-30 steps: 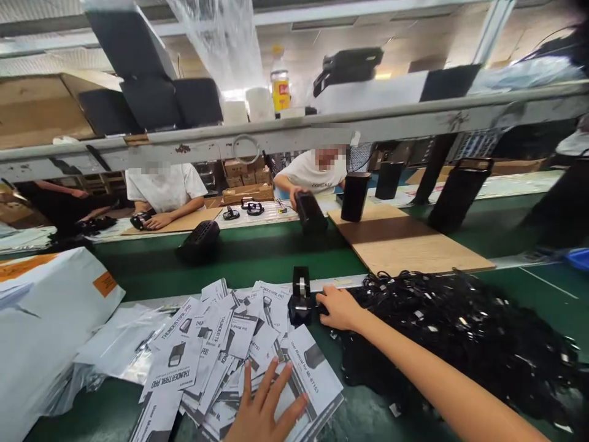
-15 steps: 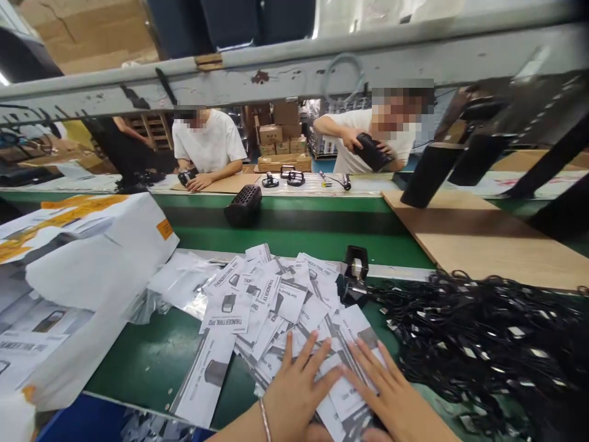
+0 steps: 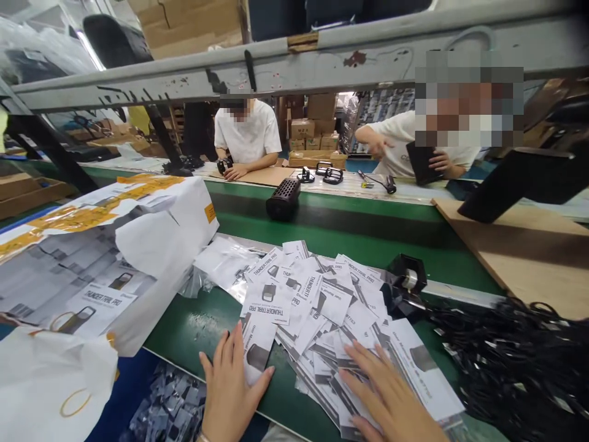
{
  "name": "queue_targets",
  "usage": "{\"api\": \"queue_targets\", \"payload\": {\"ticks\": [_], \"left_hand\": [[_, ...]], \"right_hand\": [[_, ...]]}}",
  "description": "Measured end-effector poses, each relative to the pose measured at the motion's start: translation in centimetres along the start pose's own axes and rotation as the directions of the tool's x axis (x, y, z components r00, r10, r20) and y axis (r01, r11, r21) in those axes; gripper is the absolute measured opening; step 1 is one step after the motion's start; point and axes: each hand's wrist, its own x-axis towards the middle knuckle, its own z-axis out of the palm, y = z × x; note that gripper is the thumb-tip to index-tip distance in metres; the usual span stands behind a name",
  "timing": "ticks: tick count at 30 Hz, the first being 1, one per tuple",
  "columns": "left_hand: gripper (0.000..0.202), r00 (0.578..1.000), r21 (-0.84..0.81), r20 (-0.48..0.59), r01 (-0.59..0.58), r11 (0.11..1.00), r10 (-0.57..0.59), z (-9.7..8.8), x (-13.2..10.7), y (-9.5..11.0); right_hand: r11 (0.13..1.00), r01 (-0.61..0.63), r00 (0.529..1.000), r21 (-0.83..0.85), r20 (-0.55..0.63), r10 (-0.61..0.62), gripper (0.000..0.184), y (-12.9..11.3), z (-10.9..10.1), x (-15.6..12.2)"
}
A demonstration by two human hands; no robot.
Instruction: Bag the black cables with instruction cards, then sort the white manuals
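At the near edge of the green surface (image 3: 197, 334), the left grip (image 3: 235, 374), a bare hand, is released, its fingers and thumb spread around the lower end of a single leaflet (image 3: 258, 344); whether it presses on the paper cannot be told. The right grip (image 3: 384, 390), also unclenched, lies fanned over the near right part of the leaflet pile (image 3: 317, 301), which spreads across the surface between and beyond the hands. The leaflets should be light, thin and flexible, easily creased and apt to slide over one another; the long edges, or a corner pinched between finger and thumb, appear the best hold. Legible print includes "THUNDERTRAIL PRO" and "User Manual"; the right-hand leaflet (image 3: 427, 368) reads "User Manual for", its model code too blurred to give. To the left, a torn white package (image 3: 150, 248) shows more sheets marked "THUNDERTRAIL PRO"; to the right lie black cables (image 3: 515, 362). Beyond the pile stand a black tape dispenser (image 3: 407, 282) and a perforated black housing (image 3: 284, 199); farthest, behind two co-workers, stacked cartons (image 3: 304, 130) bear lettering too small to read surely.
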Motion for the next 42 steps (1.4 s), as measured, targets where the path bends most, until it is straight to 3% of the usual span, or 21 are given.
{"api": "queue_targets", "payload": {"ticks": [3, 6, 9, 13, 16, 18, 19, 20, 22, 24, 25, 27, 29, 31, 35, 39, 42], "left_hand": [[0.077, 0.999, -0.066, -0.031, 0.009, 0.998, -0.012, -0.4, 0.2, 0.1], [0.082, 0.997, -0.167, -0.075, 0.019, 0.986, -0.032, -1.2, 0.7, -0.3], [0.086, 0.995, -0.198, -0.094, 0.024, 0.98, -0.043, -1.7, 1.2, -0.8], [0.081, 0.999, -0.173, -0.014, 0.043, 0.984, -0.046, -1.9, 1.1, -1.2], [0.075, 0.995, -0.238, 0.023, 0.102, 0.966, -0.099, -2.2, 1.0, -1.4], [0.074, 0.986, -0.381, 0.031, 0.165, 0.91, -0.165, -2.7, 1.1, -1.8], [0.075, 0.973, -0.498, 0.057, 0.224, 0.838, -0.226, -3.2, 1.3, -2.0], [0.076, 0.946, -0.633, 0.112, 0.305, 0.712, -0.305, -3.7, 1.4, -2.3], [0.071, 0.836, -0.837, 0.326, 0.472, 0.276, -0.441, -4.8, 1.8, -2.7], [0.061, 0.721, -0.833, 0.549, 0.51, -0.213, -0.422, -5.9, 2.0, -3.1], [0.056, 0.713, -0.789, 0.604, 0.471, -0.395, -0.356, -6.2, 2.0, -3.2], [0.051, 0.794, -0.697, 0.579, 0.362, -0.619, -0.188, -6.6, 2.0, -3.3], [0.049, 0.888, -0.623, 0.459, 0.298, -0.724, -0.03, -6.4, 2.0, -3.3], [0.047, 0.922, -0.57, 0.377, 0.309, -0.762, 0.092, -5.9, 2.1, -3.1], [0.041, 0.913, -0.533, 0.372, 0.357, -0.767, 0.166, -4.7, 2.3, -3.0], [0.045, 0.903, -0.554, 0.419, 0.336, -0.762, 0.094, -3.4, 2.3, -2.8], [0.055, 0.867, -0.55, 0.496, 0.356, -0.755, 0.047, -2.7, 1.8, -2.5]], "right_hand": [[0.989, 0.002, 0.998, 0.151, 0.055, -0.011, 0.032, -0.8, 0.5, 5.8], [0.973, -0.103, 0.985, 0.204, 0.16, 0.071, 0.028, -0.5, 1.7, 12.3], [0.984, -0.077, 0.961, 0.158, 0.274, 0.031, 0.047, -0.2, 3.5, 16.9], [0.993, 0.051, 0.904, 0.11, 0.418, -0.093, 0.073, -0.9, 5.3, 18.3], [0.992, 0.098, 0.874, 0.073, 0.471, -0.121, 0.064, -1.7, 5.6, 17.7], [0.994, 0.086, 0.871, 0.069, 0.478, -0.109, 0.055, -1.9, 5.4, 17.6], [0.994, 0.07, 0.874, 0.079, 0.475, -0.099, 0.051, -1.9, 5.2, 17.6], [0.994, 0.049, 0.879, 0.098, 0.469, -0.09, 0.047, -1.9, 4.9, 17.8], [0.987, -0.001, 0.882, 0.161, 0.466, -0.075, 0.042, -1.7, 4.5, 18.2], [0.973, -0.041, 0.875, 0.226, 0.478, -0.074, 0.038, -1.4, 4.2, 18.5], [0.968, -0.052, 0.87, 0.244, 0.486, -0.076, 0.037, -1.3, 4.1, 18.6], [0.965, -0.061, 0.866, 0.257, 0.494, -0.077, 0.036, -1.3, 4.2, 18.5], [0.961, -0.069, 0.871, 0.269, 0.487, -0.074, 0.041, -1.3, 4.2, 18.3], [0.951, -0.091, 0.886, 0.294, 0.461, -0.057, 0.047, -1.2, 4.3, 18.2], [0.95, -0.202, 0.915, 0.237, 0.393, 0.096, 0.041, -0.5, 4.2, 18.1], [0.961, -0.248, 0.902, 0.119, 0.389, 0.184, 0.05, -0.4, 4.1, 18.5], [0.96, -0.26, 0.898, 0.1, 0.391, 0.202, 0.051, -1.4, 4.3, 19.4]]}}
